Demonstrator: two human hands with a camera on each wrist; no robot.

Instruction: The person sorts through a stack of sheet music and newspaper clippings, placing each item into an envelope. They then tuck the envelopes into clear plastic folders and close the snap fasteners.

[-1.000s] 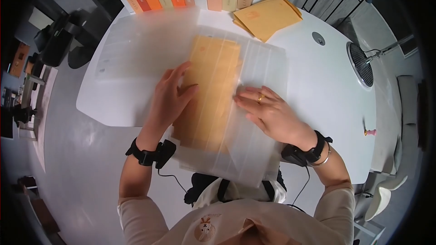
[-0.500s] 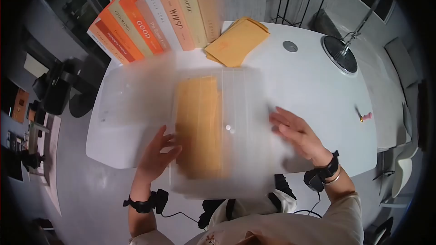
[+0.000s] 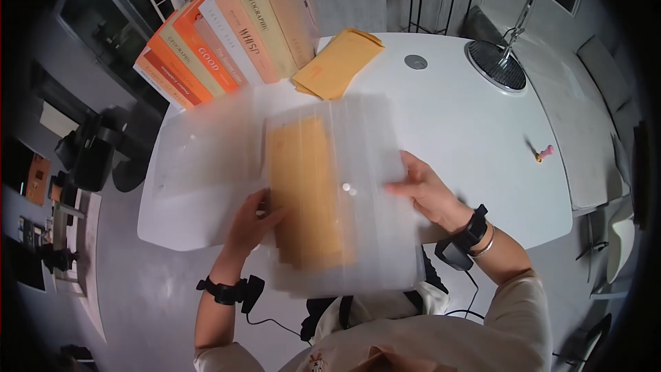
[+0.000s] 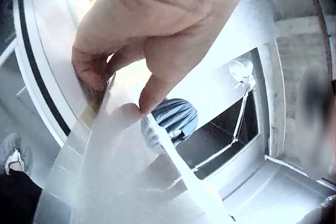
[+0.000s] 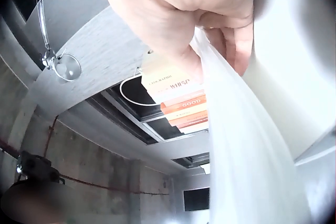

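In front of me is a frosted plastic document folder (image 3: 372, 234) with a round white snap button and kraft envelopes (image 3: 303, 193) showing through its left half. Its near end reaches past the table's front edge, over my lap. My left hand (image 3: 251, 224) grips the left edge, thumb on top and fingers underneath; the left wrist view shows the folder (image 4: 121, 150) pinched between them. On the opposite edge my right hand (image 3: 430, 193) holds with thumb above. In the right wrist view the plastic sheet (image 5: 247, 145) runs down from between thumb and fingers, which it partly hides.
A second frosted folder (image 3: 206, 151) lies on the table's left side. Upright books (image 3: 227, 34) line the back left, beside a stack of kraft envelopes (image 3: 337, 65). To the right are a lamp (image 3: 496, 65), a round grommet (image 3: 416, 62) and a small pink-handled object (image 3: 545, 153).
My right hand lifted off the folder's front, moved out right and took hold of its right edge. My left hand slid down and now grips the left edge. The head view has shifted.
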